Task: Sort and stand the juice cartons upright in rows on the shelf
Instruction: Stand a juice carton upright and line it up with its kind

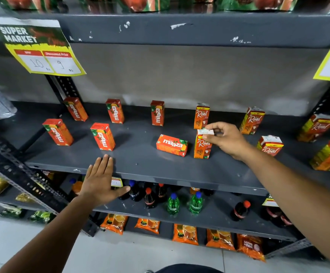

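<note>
On the grey shelf (140,162), several red Maaza cartons stand upright in two rows at the left, such as one (103,136) in the front row. Another Maaza carton (172,145) lies flat on its side near the middle. Orange Real cartons stand at the right, one (202,116) at the back. My right hand (225,138) pinches the top of a front Real carton (202,147), which stands upright beside the lying Maaza. My left hand (101,182) is flat with fingers spread at the shelf's front edge, holding nothing.
More Real cartons (251,121) fill the shelf's right end. A yellow price sign (42,56) hangs from the shelf above. Soft drink bottles (173,203) stand on the shelf below, orange packets (185,233) under those. A slotted metal upright (22,174) runs at the left.
</note>
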Motion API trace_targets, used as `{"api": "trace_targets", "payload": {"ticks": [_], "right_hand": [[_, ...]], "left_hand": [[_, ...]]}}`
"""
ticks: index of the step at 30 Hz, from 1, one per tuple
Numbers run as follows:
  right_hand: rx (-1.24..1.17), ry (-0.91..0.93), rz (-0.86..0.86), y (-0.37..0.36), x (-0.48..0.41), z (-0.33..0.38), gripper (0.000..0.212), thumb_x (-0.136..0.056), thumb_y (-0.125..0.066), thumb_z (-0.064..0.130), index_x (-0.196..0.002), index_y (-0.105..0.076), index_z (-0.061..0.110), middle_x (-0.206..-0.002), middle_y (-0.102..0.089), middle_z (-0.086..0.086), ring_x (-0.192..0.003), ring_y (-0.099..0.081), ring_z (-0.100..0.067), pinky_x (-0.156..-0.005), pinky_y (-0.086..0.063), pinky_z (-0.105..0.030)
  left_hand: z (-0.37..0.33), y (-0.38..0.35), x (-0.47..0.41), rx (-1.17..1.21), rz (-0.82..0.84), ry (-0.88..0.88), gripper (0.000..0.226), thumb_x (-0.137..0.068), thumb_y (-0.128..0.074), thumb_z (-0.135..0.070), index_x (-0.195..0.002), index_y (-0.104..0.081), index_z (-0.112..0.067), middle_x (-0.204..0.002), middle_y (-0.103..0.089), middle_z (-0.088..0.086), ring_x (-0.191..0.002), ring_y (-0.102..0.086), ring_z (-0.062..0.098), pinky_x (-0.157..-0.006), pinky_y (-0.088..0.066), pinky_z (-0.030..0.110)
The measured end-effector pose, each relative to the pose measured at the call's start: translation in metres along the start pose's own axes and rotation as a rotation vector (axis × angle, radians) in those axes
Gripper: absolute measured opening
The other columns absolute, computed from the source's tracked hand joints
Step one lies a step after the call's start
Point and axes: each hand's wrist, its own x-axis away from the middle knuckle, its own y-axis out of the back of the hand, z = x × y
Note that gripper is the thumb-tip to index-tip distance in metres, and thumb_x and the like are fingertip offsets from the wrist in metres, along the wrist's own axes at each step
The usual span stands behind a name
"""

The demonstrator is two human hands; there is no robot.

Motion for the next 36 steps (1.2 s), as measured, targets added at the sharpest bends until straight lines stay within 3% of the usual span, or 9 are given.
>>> {"api": "trace_targets", "payload": {"ticks": [4,9,13,18,22,25,29,32,36], "right_hand": [[0.082,0.027,0.009,0.0,0.003,0.009,0.044,-0.076,-0.078,0.015,-0.115,-0.06,0.021,-0.114,-0.064,0.0,-0.107,-0.063,-0.017,-0.083,-0.054,-0.03],[0.353,0.355,-0.043,-0.017,0.004,0.059,0.043,-0.078,-0.074,0.029,-0.119,-0.061,0.024,-0.12,-0.061,0.005,-0.11,-0.058,-0.008,-0.097,-0.046,-0.028],[0.647,0.425,0.159,-0.057,0.0,0.092,0.044,-0.08,-0.072,0.032,-0.121,-0.061,0.02,-0.118,-0.064,0.0,-0.107,-0.06,-0.014,-0.091,-0.048,-0.03],[0.982,0.24,0.38,-0.103,-0.014,0.085,0.066,-0.075,-0.074,0.036,-0.133,-0.048,0.018,-0.133,-0.055,-0.008,-0.117,-0.054,-0.027,-0.094,-0.047,-0.036],[1.421,0.083,0.427,-0.108,-0.019,0.081,0.057,-0.064,-0.079,0.05,-0.103,-0.049,0.021,-0.106,-0.061,-0.001,-0.104,-0.058,-0.025,-0.089,-0.04,-0.042],[1.547,0.052,0.437,-0.106,-0.023,0.079,0.054,-0.064,-0.079,0.049,-0.1,-0.05,0.022,-0.095,-0.059,0.001,-0.094,-0.057,-0.023,-0.079,-0.038,-0.04],[1.526,0.111,0.395,-0.104,-0.027,0.076,0.042,-0.066,-0.079,0.038,-0.095,-0.055,0.021,-0.08,-0.057,0.002,-0.082,-0.056,-0.021,-0.072,-0.04,-0.036],[1.238,0.165,0.356,-0.098,-0.035,0.075,0.048,-0.068,-0.078,0.026,-0.111,-0.06,0.023,-0.11,-0.062,-0.002,-0.103,-0.058,-0.025,-0.078,-0.047,-0.035],[0.87,0.26,0.356,-0.094,-0.035,0.084,0.072,-0.071,-0.081,0.019,-0.135,-0.05,0.025,-0.136,-0.049,-0.001,-0.123,-0.048,-0.021,-0.095,-0.038,-0.028]], "left_hand": [[0.005,0.0,0.001,0.003,-0.003,-0.016,0.123,-0.062,-0.022,-0.092,-0.148,0.004,-0.009,-0.158,0.009,0.009,-0.143,0.013,0.025,-0.115,0.001,0.043],[0.032,0.002,0.013,0.003,-0.072,0.078,0.126,-0.061,-0.022,-0.091,-0.146,0.003,0.0,-0.156,0.011,0.017,-0.14,0.019,0.026,-0.115,-0.001,0.046],[0.064,0.013,0.008,0.011,-0.03,0.159,0.132,-0.057,-0.033,-0.09,-0.146,0.005,-0.001,-0.157,0.011,0.018,-0.142,0.017,0.028,-0.117,-0.003,0.047],[0.078,0.016,0.007,0.078,0.065,0.17,0.132,-0.059,-0.055,-0.083,-0.147,0.008,-0.008,-0.158,0.012,0.011,-0.143,0.014,0.027,-0.116,-0.005,0.046],[0.087,0.016,0.006,0.079,0.059,0.147,0.126,-0.064,-0.057,-0.078,-0.147,0.01,-0.011,-0.158,0.014,0.009,-0.143,0.016,0.026,-0.116,-0.001,0.044],[0.092,0.012,0.007,0.077,0.05,0.132,0.125,-0.064,-0.055,-0.079,-0.147,0.012,-0.012,-0.158,0.015,0.007,-0.143,0.017,0.024,-0.116,0.0,0.043],[0.095,0.008,0.007,0.082,0.04,0.116,0.126,-0.063,-0.053,-0.081,-0.148,0.011,-0.013,-0.158,0.014,0.007,-0.143,0.017,0.025,-0.116,-0.002,0.044],[0.096,0.007,0.007,0.079,0.036,0.114,0.127,-0.062,-0.053,-0.082,-0.147,0.012,-0.013,-0.158,0.015,0.007,-0.142,0.019,0.025,-0.116,-0.003,0.044],[0.097,0.006,0.006,0.078,0.039,0.11,0.127,-0.062,-0.053,-0.082,-0.147,0.014,-0.014,-0.158,0.017,0.007,-0.142,0.02,0.025,-0.116,-0.004,0.045]]}}
